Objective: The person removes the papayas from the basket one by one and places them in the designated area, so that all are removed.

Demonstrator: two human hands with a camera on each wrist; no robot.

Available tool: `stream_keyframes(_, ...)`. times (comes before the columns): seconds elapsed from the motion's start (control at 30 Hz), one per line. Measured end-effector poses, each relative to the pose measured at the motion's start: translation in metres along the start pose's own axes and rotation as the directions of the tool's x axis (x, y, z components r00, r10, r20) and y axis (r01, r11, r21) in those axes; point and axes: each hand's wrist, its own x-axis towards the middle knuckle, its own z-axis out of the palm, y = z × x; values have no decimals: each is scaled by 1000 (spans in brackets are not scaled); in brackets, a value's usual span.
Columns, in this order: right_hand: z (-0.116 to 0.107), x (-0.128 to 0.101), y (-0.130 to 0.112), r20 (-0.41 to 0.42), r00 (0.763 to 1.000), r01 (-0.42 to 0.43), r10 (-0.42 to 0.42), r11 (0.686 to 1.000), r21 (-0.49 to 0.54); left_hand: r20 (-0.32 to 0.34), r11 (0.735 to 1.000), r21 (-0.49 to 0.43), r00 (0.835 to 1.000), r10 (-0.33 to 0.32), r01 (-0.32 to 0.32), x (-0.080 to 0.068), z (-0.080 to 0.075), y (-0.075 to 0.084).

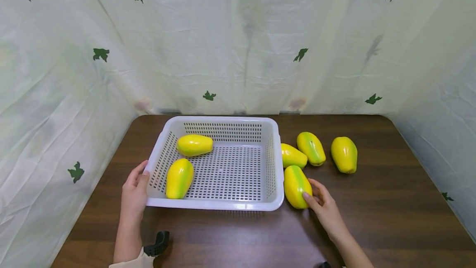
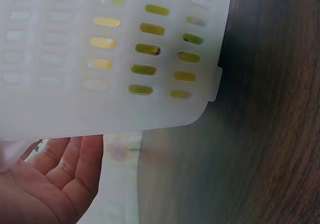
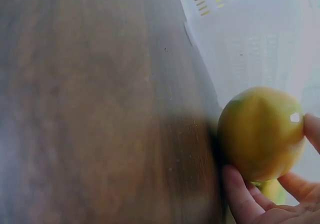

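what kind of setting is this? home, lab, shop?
Probably a staged recording booth, not a home: leaf-print sheets curtain off a dark wooden table bearing only a white perforated basket and identical, fake-looking papayas.

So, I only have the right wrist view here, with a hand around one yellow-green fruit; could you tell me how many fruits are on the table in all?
Observer: Six. Two papayas lie inside the white basket, and four lie on the table to its right.
Operator: Thank you. Which one is my hand on?
Observer: The nearest papaya, right beside the basket's right wall. The right hand has its fingers on the papaya's near end.
Operator: And what is the other hand doing?
Observer: The left hand rests against the basket's left near corner, with the thumb up at the rim.
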Motion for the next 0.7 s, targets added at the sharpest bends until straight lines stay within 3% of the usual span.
stream_keyframes(0.1,2,1,-2,12,1000,15,-15,1000,10,0,1000,3,1000,1,-1,4,0,-6)
stream_keyframes(0.3,4,0,-4,11,999,43,-43,999,7,-23,999,32,999,42,-42,37,-1,-59)
stream_keyframes(0.37,4,0,-4,1,998,65,-65,998,8,-7,998,1,998,62,-62,41,-2,-65)
stream_keyframes(0.43,3,0,-3,-9,996,94,-94,996,10,-14,998,-7,998,62,-63,37,-2,-60)
stream_keyframes(0.6,2,0,-2,-22,990,136,-136,990,22,1,999,-21,999,33,-33,13,-2,-22)
stream_keyframes(0.7,1,0,-4,-29,988,154,-154,988,17,8,999,-21,1000,28,-28,8,-1,-14)
